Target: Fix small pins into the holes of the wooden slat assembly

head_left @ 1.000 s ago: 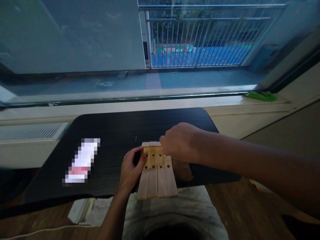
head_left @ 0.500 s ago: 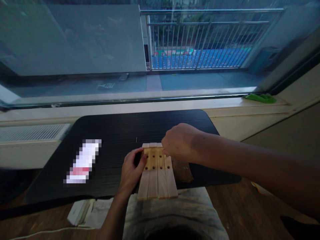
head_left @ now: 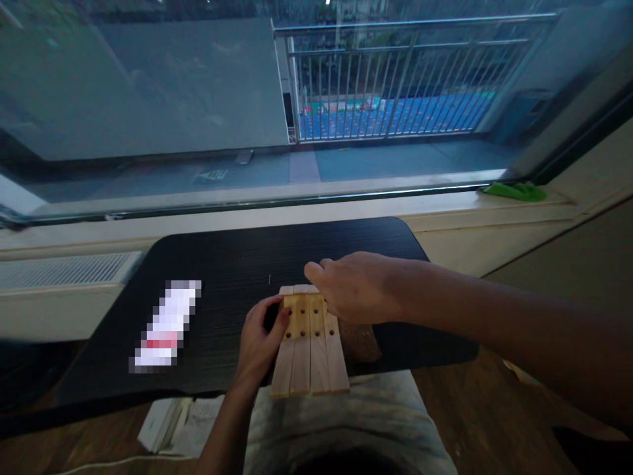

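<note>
Several pale wooden slats (head_left: 310, 349) with drilled holes lie side by side at the near edge of a black table (head_left: 237, 264), their ends jutting over my lap. My left hand (head_left: 258, 343) grips the left side of the slats, thumb on top. My right hand (head_left: 349, 287) hovers over the slats' far right corner, fingers stretched forward and slightly apart, with nothing seen in them.
A brown sheet like sandpaper (head_left: 361, 340) lies under my right wrist. A blurred white and red pack (head_left: 165, 323) lies on the table's left. A green cloth (head_left: 517, 191) rests on the window sill. Papers (head_left: 168, 425) lie on the floor.
My right hand has uncurled from a closed pinch over the slats' far right end and now reaches forward with its fingers extended. My left hand and the slats stay in place.
</note>
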The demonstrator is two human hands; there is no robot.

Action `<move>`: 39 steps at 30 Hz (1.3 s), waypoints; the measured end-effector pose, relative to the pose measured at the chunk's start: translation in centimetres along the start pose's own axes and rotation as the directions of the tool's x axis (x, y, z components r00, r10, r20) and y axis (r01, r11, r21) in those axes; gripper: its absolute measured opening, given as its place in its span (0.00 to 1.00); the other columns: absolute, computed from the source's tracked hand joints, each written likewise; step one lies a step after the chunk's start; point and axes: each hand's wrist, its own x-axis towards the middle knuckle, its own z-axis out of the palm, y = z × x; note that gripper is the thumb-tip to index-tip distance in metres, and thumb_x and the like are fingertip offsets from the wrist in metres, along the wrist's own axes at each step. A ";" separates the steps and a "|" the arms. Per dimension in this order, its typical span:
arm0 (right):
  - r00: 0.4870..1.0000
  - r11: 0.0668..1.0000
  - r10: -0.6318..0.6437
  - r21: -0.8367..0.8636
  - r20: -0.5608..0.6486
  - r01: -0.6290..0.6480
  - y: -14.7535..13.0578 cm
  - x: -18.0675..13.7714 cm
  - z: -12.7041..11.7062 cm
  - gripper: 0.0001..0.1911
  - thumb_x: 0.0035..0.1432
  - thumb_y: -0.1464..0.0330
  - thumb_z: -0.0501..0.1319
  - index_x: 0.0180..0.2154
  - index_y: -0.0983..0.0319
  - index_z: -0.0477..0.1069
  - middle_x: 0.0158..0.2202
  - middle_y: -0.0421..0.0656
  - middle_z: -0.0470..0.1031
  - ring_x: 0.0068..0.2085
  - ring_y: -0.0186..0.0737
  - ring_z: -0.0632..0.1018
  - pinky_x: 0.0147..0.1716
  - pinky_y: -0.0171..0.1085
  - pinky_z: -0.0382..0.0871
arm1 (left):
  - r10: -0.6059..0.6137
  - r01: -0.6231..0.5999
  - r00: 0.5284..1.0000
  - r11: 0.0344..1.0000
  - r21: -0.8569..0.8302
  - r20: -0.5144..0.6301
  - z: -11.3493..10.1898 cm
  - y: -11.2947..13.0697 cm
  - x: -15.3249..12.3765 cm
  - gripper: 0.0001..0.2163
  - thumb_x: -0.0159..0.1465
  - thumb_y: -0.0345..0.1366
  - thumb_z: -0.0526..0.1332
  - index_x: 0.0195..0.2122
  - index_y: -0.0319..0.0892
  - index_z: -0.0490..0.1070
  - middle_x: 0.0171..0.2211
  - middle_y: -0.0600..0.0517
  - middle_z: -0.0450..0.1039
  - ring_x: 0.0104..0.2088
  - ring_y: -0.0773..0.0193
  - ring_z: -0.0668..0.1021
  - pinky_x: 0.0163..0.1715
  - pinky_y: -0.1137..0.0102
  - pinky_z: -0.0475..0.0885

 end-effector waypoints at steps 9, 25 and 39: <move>0.991 0.990 -0.135 -0.043 -0.002 0.135 0.7 0.4 0.4 0.15 0.65 0.77 0.56 0.53 0.67 0.70 0.44 0.52 0.81 0.42 0.47 0.83 0.33 0.37 0.68 | -0.015 0.015 1.000 1.000 -0.004 -0.003 0.2 -0.1 0.1 0.19 0.61 0.51 0.61 0.46 0.44 0.76 0.47 0.44 0.79 0.50 0.49 0.77 0.55 0.52 0.70; 0.997 0.998 -0.069 0.002 0.027 0.069 0.5 0.6 0.6 0.16 0.64 0.75 0.57 0.53 0.68 0.71 0.39 0.53 0.83 0.40 0.49 0.83 0.32 0.38 0.68 | -0.016 0.016 1.000 1.000 -0.010 0.010 0.2 -0.2 0.3 0.20 0.61 0.53 0.61 0.46 0.44 0.76 0.47 0.44 0.78 0.50 0.48 0.78 0.54 0.52 0.71; 0.998 1.000 -0.017 0.000 0.062 0.017 0.2 0.4 -0.1 0.17 0.64 0.75 0.56 0.54 0.66 0.72 0.41 0.54 0.83 0.43 0.51 0.84 0.35 0.39 0.70 | -0.016 0.016 1.000 1.000 -0.008 0.009 0.1 0.0 0.4 0.21 0.60 0.53 0.61 0.46 0.43 0.76 0.47 0.43 0.79 0.50 0.48 0.77 0.55 0.51 0.70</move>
